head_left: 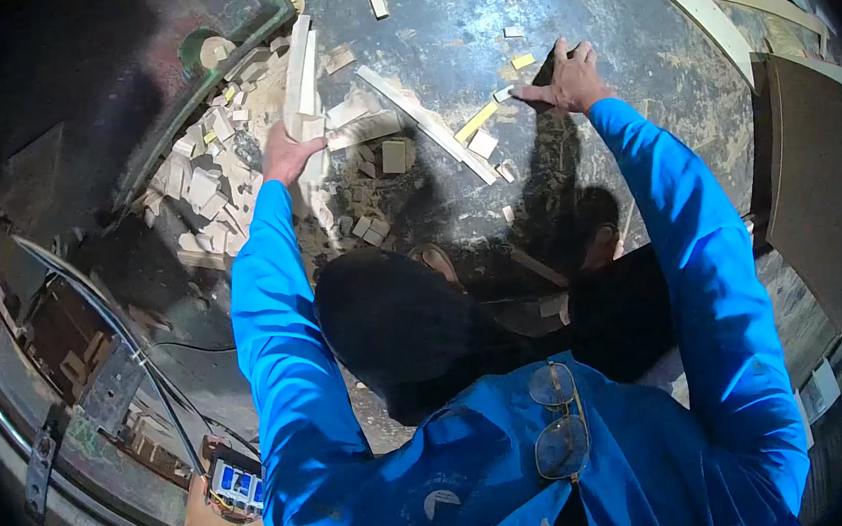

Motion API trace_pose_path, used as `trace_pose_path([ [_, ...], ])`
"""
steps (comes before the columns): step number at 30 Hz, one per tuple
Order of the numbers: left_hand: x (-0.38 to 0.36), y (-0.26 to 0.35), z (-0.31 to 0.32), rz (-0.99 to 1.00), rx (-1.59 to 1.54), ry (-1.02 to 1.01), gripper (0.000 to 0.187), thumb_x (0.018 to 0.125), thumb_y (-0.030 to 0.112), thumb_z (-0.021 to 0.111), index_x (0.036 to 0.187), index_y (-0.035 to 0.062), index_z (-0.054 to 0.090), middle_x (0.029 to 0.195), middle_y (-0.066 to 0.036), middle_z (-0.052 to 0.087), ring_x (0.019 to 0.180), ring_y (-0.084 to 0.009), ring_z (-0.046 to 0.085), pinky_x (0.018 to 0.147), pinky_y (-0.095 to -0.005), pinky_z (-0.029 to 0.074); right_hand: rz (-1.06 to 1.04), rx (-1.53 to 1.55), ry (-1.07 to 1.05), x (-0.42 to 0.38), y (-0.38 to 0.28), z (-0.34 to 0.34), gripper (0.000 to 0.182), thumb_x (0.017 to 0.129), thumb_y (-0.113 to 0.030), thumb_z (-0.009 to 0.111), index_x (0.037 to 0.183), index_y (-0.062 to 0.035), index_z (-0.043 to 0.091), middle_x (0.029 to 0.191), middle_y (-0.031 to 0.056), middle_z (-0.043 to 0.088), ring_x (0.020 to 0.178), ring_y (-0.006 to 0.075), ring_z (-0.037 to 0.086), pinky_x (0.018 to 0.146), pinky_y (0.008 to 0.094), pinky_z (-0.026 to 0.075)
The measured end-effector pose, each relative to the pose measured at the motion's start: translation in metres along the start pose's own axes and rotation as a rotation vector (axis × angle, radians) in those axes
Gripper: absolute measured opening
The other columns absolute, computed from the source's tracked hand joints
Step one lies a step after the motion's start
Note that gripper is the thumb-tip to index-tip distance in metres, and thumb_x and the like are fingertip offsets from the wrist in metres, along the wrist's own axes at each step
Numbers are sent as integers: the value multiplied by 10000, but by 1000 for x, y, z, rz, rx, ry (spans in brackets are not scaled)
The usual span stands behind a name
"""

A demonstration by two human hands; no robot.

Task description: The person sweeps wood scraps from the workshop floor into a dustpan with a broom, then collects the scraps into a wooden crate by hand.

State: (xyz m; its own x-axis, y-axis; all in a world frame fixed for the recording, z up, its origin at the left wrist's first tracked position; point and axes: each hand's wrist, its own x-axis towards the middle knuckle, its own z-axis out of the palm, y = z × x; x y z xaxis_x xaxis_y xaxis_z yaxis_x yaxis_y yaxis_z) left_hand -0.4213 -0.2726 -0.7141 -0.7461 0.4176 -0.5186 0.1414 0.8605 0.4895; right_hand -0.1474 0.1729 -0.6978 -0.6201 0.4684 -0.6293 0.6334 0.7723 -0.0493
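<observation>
My left hand (287,156) is at the near end of two pale wooden strips (300,68) lying side by side. Its thumb points right, below a small wood block (312,127), and the fingers appear closed around the strip ends, partly hidden. On the right, my right hand (573,81) is spread on the dark tabletop, holding nothing. Its thumb reaches left to a small white piece (504,93) at the tip of a yellow strip (476,121). A small yellow piece (523,61) lies just beyond the thumb. Between my hands, a long thin wooden strip (427,122) lies diagonally.
Many wood offcuts (204,187) are heaped at the left beside a raised metal edge (215,81). Curved wooden pieces (705,18) and a brown panel (818,168) are at the right. An electrical unit with wires (237,484) sits lower left. Glasses (560,421) hang on my blue shirt.
</observation>
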Motion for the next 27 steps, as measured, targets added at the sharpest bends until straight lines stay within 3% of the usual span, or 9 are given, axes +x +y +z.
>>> trace_pose_path([
  [1,-8,17,-3,-53,-279,-119,757,648,366,913,1232,-17,620,1121,-177,727,1000,-307,713,927,-392,552,-7,117,127,-3,-4,2,1316,689,-887,674,1472,130,385,1440,490,354,1399,574,380,1107,536,427],
  [2,-18,33,-5,-131,-253,-94,712,676,310,917,1227,-29,617,1121,-164,722,988,-242,706,924,-356,546,-15,124,130,-5,-12,6,1316,689,-887,674,1472,130,385,1440,490,354,1399,574,380,1107,536,427],
  [5,-22,43,13,-134,-358,-135,694,685,299,916,1213,-40,617,1116,-165,720,990,-238,700,916,-355,546,-48,473,231,-53,-66,6,957,748,-761,744,1216,56,578,1129,274,577,1078,415,599,925,513,526],
  [10,-33,66,39,-124,-346,-192,769,683,307,918,1294,-19,584,1153,-147,709,1007,-226,687,915,-350,537,-203,389,195,-71,-121,48,864,730,-561,849,1295,3,518,1242,266,534,1136,431,600,922,523,540],
  [11,-32,69,44,-118,-341,-197,769,683,307,918,1294,-19,584,1153,-147,709,1007,-226,687,915,-350,537,-203,435,209,-68,-126,56,765,748,-422,851,1296,-4,519,1232,281,537,1133,446,598,928,533,530],
  [14,-41,82,52,-44,-334,-231,734,724,285,902,1316,-6,582,1167,-133,709,1029,-218,687,921,-348,540,-18,731,262,-57,-132,75,689,767,-312,817,1302,1,514,1242,300,534,1118,457,603,920,526,531],
  [19,-34,96,50,-122,-695,-315,616,839,250,837,1334,-5,573,1202,-113,699,1078,-202,679,962,-339,532,143,1077,200,-45,-135,66,989,724,-385,844,1453,129,417,1282,336,613,1199,410,623,1015,440,501],
  [24,-26,105,36,-239,-657,-464,650,884,313,790,1394,-6,545,1303,-108,652,1164,-185,635,1019,-374,498,245,1335,264,-39,-142,67,946,758,-437,839,1417,133,471,1268,295,645,1134,333,664,974,389,517],
  [27,-27,108,35,-263,-600,-597,678,879,360,787,1424,44,538,1386,-74,603,1253,-165,558,1031,-390,444,329,1341,161,-47,-137,53,865,753,-438,817,1356,110,526,1262,341,640,1202,421,636,1034,438,485],
])
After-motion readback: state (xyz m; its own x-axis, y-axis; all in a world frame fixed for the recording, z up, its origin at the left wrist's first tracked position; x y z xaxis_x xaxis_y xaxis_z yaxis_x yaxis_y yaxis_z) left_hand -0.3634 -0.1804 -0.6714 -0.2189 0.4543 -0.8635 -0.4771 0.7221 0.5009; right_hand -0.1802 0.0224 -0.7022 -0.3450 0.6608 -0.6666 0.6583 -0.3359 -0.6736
